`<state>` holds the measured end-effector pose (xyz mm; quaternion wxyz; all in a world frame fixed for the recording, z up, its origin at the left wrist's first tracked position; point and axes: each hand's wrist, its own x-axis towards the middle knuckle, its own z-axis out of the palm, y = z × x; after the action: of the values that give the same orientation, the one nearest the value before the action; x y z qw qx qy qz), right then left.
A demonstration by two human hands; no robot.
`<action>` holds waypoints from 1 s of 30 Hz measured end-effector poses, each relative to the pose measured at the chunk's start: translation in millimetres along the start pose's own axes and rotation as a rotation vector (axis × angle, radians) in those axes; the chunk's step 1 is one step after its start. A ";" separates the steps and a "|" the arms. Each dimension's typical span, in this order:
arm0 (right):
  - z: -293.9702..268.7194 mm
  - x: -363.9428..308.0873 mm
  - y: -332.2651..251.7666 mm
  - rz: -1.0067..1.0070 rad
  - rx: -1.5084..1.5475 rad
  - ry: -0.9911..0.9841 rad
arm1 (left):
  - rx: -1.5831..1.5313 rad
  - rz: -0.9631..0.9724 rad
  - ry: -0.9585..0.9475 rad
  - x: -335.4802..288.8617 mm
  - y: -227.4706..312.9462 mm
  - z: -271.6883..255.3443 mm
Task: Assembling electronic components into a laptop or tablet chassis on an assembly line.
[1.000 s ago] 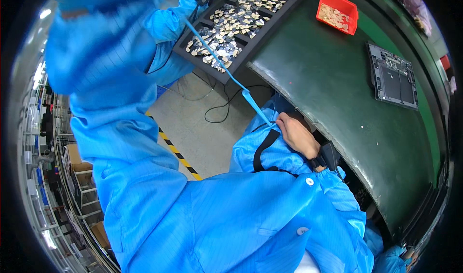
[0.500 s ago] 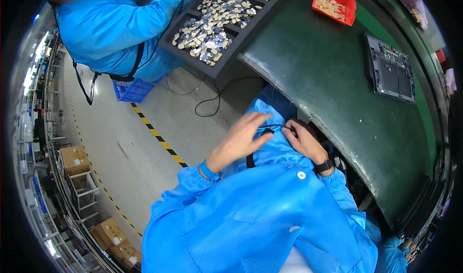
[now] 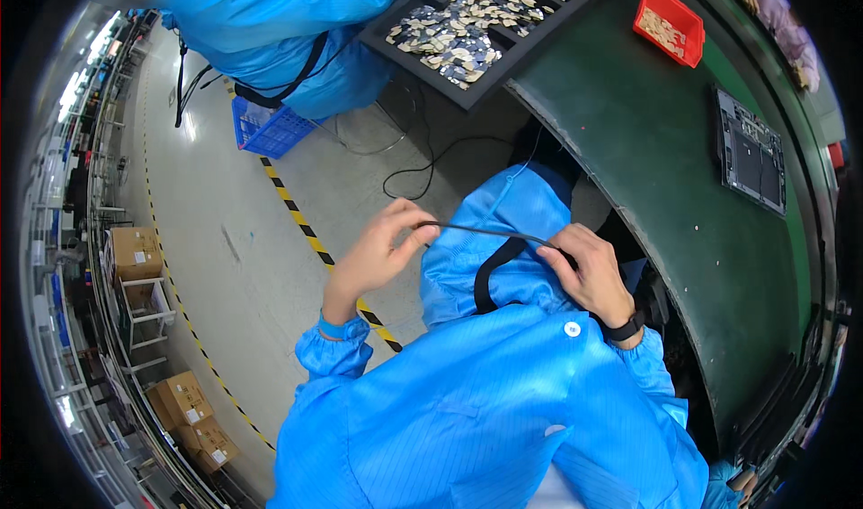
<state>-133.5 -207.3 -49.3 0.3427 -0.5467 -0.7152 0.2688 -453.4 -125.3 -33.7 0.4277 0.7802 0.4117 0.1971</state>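
A thin black strap or cord [image 3: 490, 231] is stretched between my two hands above my lap. My left hand [image 3: 382, 248], out over the floor side, pinches its left end between thumb and fingers. Its right end runs into my right hand [image 3: 589, 271], where curled fingers and thumb close on it and hide the end. Just below, a wider black band [image 3: 485, 280] lies curved over the blue cloth on my leg. I cannot tell whether the band joins the cord.
The green bench [image 3: 665, 203] curves along my right, bearing an opened laptop chassis [image 3: 755, 154] and a red bin [image 3: 670, 24] of small pale parts. Ahead, a black tray [image 3: 467, 91] holds many small parts. A co-worker in blue [image 3: 279, 33] sits beside a blue crate [image 3: 270, 130].
My left hand has moved left, drawing the cord out longer between my hands. My right hand has shifted slightly right and down. The view has turned, so the surroundings sit differently.
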 end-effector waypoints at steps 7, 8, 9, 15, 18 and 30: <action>-3.7 78.8 -73.4 -0.509 -0.220 0.125 | -0.234 0.150 0.048 10.1 57.0 -6.3; 2.9 91.6 -72.1 -0.560 -0.233 0.148 | -0.231 0.155 0.051 14.2 61.0 -8.2; 7.3 99.0 -73.2 -0.564 -0.250 0.216 | -0.200 0.124 0.104 18.3 63.4 -10.6; 39.4 71.1 -29.8 -0.399 -0.172 0.036 | -0.088 -0.011 0.326 1.1 39.1 -51.9; 76.3 72.9 10.0 -0.395 -0.540 -0.192 | -0.065 -0.032 0.391 -8.7 22.3 -62.3; 33.4 94.0 -56.0 -0.406 -0.133 0.123 | 0.189 -0.083 0.156 9.2 -70.8 -38.3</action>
<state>-208.9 -131.3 -9.0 0.3957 -0.4281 -0.8047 0.1125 -506.9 -77.6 -71.5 0.3269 0.7815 0.4925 0.1998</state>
